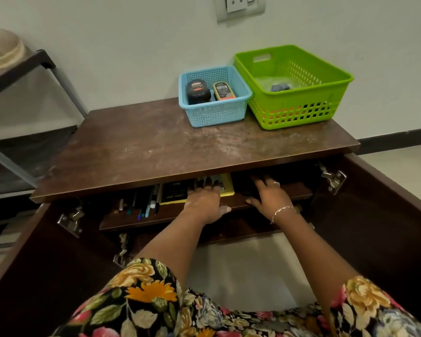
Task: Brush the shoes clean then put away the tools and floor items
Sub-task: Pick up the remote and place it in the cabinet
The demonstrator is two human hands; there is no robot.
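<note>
Both my hands reach into a pulled-out drawer (170, 216) under the brown cabinet top (156, 147). My left hand (206, 203) lies flat with fingers apart on a yellow pad (226, 188), thumb at the drawer's front edge. My right hand (267, 195) rests with spread fingers on something dark in the shadowed right part of the drawer; what it is stays hidden. On the cabinet top, a blue basket (214, 113) holds a black polish bottle (197, 92) and a flat yellow-labelled applicator (224, 91). Beside it, a green basket (294, 105) holds a dark cloth (280, 87).
The drawer also holds several pens (141, 205) and a black box (174, 192). Both cabinet doors (384, 215) stand open on either side of me, hinges showing. A dark metal rack (22, 76) stands at the left against the wall. Pale floor shows below.
</note>
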